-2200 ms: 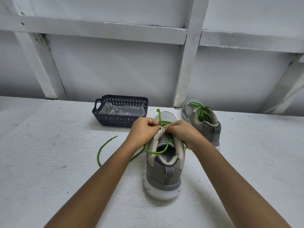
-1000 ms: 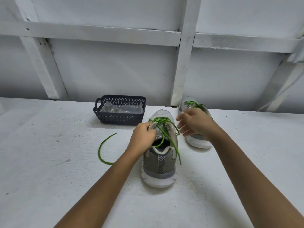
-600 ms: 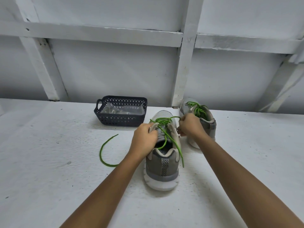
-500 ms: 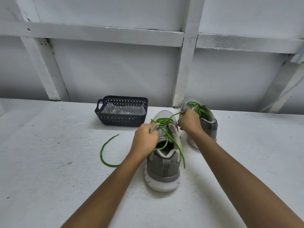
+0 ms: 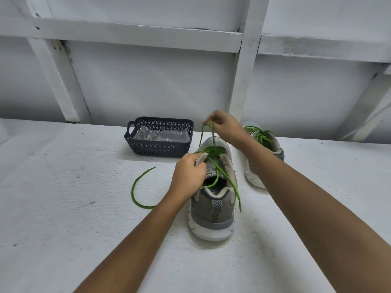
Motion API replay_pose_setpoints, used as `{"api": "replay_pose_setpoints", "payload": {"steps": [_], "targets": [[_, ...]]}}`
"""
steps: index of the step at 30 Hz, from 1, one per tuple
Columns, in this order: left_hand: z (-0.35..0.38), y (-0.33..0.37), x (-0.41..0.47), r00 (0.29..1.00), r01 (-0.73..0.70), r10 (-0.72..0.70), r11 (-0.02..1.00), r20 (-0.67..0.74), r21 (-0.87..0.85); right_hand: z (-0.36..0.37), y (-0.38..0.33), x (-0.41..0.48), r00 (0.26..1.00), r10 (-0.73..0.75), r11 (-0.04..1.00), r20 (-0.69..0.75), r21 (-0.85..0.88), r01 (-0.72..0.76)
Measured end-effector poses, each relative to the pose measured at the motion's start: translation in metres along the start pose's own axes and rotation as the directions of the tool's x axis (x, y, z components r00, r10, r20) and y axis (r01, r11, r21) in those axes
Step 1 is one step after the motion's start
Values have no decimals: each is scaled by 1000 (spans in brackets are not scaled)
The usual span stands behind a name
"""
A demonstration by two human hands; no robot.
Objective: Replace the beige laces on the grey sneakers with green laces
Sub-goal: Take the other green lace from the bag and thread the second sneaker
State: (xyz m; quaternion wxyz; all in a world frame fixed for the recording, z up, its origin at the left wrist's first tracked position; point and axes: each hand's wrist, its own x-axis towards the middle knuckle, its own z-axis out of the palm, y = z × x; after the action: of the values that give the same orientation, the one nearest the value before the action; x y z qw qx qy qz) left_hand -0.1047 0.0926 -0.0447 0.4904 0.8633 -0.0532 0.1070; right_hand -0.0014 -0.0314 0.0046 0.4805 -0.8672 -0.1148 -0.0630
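Note:
A grey sneaker [image 5: 212, 208] stands on the white table with its heel toward me, a green lace [image 5: 213, 150] threaded across its eyelets. My left hand [image 5: 188, 176] grips the sneaker's left collar and eyelet flap. My right hand [image 5: 225, 129] is raised above the toe and pinches a loop of the green lace, drawn up and taut. One lace end hangs down the sneaker's right side [image 5: 234, 191]; the other curls on the table at the left [image 5: 137, 191]. A second grey sneaker [image 5: 264, 149], laced in green, stands behind my right forearm.
A dark blue perforated basket [image 5: 135, 142] with a clear plastic bag and pale laces in it sits at the back, left of the sneakers. A white wall with beams rises just behind the table [image 5: 63, 208].
My right hand has risen from the eyelets to above the toe, pulling a lace loop up and away. My left hand has kept its hold on the sneaker's left side.

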Motion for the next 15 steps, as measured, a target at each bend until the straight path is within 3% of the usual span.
{"api": "replay_pose_setpoints", "payload": {"steps": [2, 4, 8, 10, 12, 15], "targets": [[1, -1, 1, 1000, 0, 0, 1000, 8, 11, -5, -13, -10, 966, -81, 996, 244, -23, 89], [1, -2, 3, 1000, 13, -13, 1000, 8, 16, -10, -26, -21, 916, -121, 974, 383, -131, 184], [2, -1, 3, 1000, 17, -17, 1000, 15, -3, -20, -39, -43, 948, -159, 922, 275, -303, 242], [1, 0, 1, 999, 32, -31, 999, 16, -28, -26, -42, -56, 934, -73, 875, 351, -428, 229], [1, 0, 0, 999, 35, -34, 998, 25, -52, -22, -42, -65, 901, 49, 766, 431, -595, 243], [0, 1, -1, 999, 41, -39, 997, 29, -70, -3, -31, -72, 946, 48, 624, 320, -750, 222]]}}
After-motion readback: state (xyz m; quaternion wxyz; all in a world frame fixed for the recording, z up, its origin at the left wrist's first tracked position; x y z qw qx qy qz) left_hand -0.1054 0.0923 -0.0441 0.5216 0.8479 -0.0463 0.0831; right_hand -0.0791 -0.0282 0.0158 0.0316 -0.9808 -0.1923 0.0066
